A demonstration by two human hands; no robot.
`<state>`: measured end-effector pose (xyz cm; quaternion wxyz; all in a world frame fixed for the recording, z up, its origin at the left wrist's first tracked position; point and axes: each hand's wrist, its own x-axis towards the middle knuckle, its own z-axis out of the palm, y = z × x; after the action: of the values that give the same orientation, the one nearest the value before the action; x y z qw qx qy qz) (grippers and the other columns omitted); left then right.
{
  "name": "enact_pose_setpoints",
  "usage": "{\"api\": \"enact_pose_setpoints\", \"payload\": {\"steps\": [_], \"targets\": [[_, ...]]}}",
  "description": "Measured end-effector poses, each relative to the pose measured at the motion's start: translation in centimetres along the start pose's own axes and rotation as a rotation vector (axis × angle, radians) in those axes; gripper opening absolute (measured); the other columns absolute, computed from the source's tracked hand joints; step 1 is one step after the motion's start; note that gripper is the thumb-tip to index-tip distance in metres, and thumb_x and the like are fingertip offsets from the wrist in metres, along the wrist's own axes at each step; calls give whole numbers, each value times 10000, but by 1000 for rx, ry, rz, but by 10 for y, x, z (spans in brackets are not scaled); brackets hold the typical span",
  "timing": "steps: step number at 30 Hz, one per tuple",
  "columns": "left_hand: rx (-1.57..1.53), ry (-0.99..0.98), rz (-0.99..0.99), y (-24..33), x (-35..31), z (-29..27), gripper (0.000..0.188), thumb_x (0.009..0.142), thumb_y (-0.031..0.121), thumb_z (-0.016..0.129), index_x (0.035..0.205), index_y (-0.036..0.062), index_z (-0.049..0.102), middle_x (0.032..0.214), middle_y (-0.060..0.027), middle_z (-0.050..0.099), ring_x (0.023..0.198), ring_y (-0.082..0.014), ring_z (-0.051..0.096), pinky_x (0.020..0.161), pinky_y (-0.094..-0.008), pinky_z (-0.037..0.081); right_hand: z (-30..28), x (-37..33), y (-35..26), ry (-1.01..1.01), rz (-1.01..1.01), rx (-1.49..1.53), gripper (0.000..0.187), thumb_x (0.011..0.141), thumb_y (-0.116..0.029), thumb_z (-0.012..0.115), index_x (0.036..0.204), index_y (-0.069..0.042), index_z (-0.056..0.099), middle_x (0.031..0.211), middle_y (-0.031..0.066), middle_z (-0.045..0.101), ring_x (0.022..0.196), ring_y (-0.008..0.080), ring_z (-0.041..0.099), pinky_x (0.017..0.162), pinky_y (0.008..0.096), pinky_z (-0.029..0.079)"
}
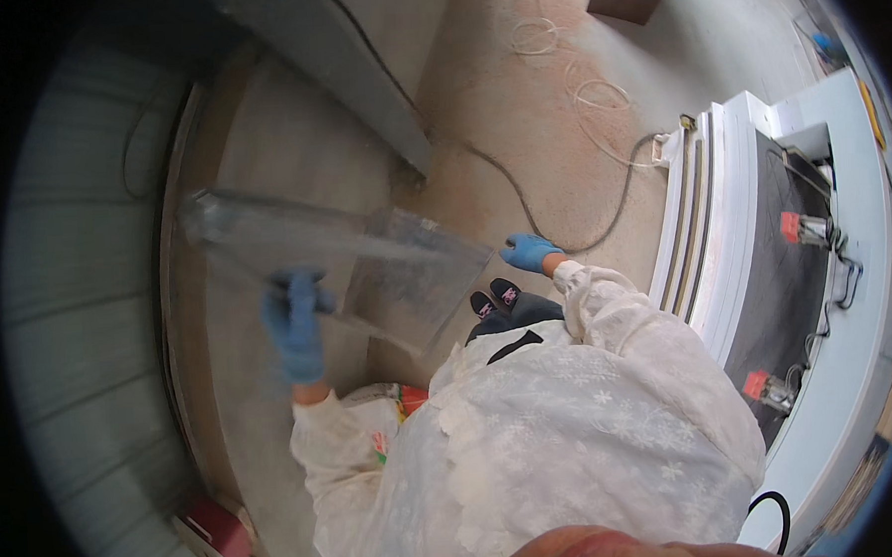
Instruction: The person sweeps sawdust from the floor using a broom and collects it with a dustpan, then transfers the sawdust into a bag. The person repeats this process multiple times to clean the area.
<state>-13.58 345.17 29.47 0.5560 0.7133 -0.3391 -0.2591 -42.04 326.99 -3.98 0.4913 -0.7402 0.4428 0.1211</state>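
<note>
My left hand (295, 327), in a blue glove, is smeared by motion at the left. Its fingers look curled around the lower edge of a see-through grey plastic sheet (406, 280). The left end of the sheet is heavily blurred; its right part shows a squared corner. My right hand (531, 253), also in a blue glove, is just right of that corner with its fingers curled in. A small gap seems to separate it from the sheet, and nothing shows in its fingers.
On the right stands a white machine frame (710, 207) with a dark bed and red-capped fittings (805, 229). A dark cable (522, 200) and thin pale tubing (597, 95) lie on the floor. A grey beam (337, 64) slants overhead left; a red box (220, 532) is at lower left.
</note>
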Motion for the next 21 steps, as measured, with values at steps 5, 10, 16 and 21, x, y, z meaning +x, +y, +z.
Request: {"api": "enact_pose_setpoints", "payload": {"steps": [5, 10, 16, 21], "targets": [[-3, -250, -35, -30, 73, 99, 173, 956, 173, 677, 989, 7, 642, 848, -54, 673, 695, -106, 613, 666, -256, 496, -22, -30, 57, 206, 151, 192, 589, 867, -468, 576, 1173, 26, 672, 1191, 279, 667, 1132, 405, 642, 961, 437, 495], [-90, -259, -14, -43, 134, 177, 118, 948, 120, 677, 986, 14, 646, 866, -61, 681, 720, -114, 630, 683, -261, 508, -30, -48, 154, 231, 355, 363, 553, 860, -439, 587, 1134, 30, 696, 1144, 278, 689, 1117, 403, 659, 954, 437, 494], [-207, -201, -1, -39, 248, 282, 93, 905, 58, 701, 980, 26, 655, 905, -40, 689, 785, -121, 645, 715, -274, 524, -56, -30, 270, 148, 604, 791, 481, 934, -442, 594, 1185, -35, 649, 1032, 171, 722, 847, 270, 683, 714, 434, 536], [-117, -151, 7, -53, 342, 368, 118, 868, -4, 688, 976, 33, 662, 921, -5, 667, 813, -107, 619, 748, -274, 521, -152, 9, 337, 95, 778, 802, 479, 944, -438, 586, 1203, -35, 620, 988, 136, 712, 790, 239, 665, 663, 390, 523]]}}
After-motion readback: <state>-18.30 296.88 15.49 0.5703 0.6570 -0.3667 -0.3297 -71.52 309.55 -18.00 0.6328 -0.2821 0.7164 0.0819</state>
